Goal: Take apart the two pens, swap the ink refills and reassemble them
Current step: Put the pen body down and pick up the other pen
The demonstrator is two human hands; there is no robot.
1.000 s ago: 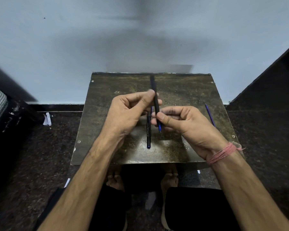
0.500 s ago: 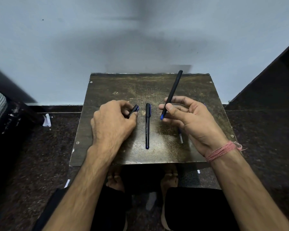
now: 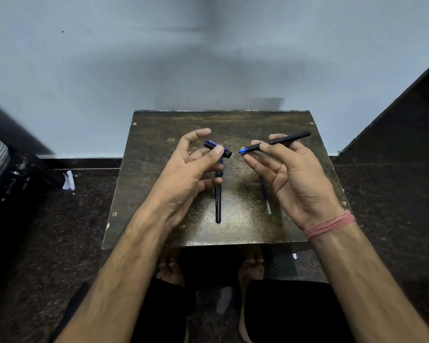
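My right hand (image 3: 291,172) pinches a black pen (image 3: 278,142) with a blue tip, held level above the table with its point aimed left. My left hand (image 3: 196,167) holds a black and blue pen cap (image 3: 217,148) between thumb and fingers, its open end facing the pen's tip a short gap away. A second black pen (image 3: 218,199) lies lengthwise on the small dark table (image 3: 159,194), partly under my left fingers. A thin loose refill (image 3: 266,199) lies on the table below my right hand, its far part hidden.
The table stands against a pale wall (image 3: 208,58). Dark speckled floor (image 3: 60,231) surrounds it, with a scrap of white paper (image 3: 68,180) at the left. My knees and bare feet (image 3: 171,268) show under the table's near edge.
My left hand has lifted off the table with the cap and turned it toward the pen. My right hand has swung the pen from nearly upright to level, tip pointing at the cap.
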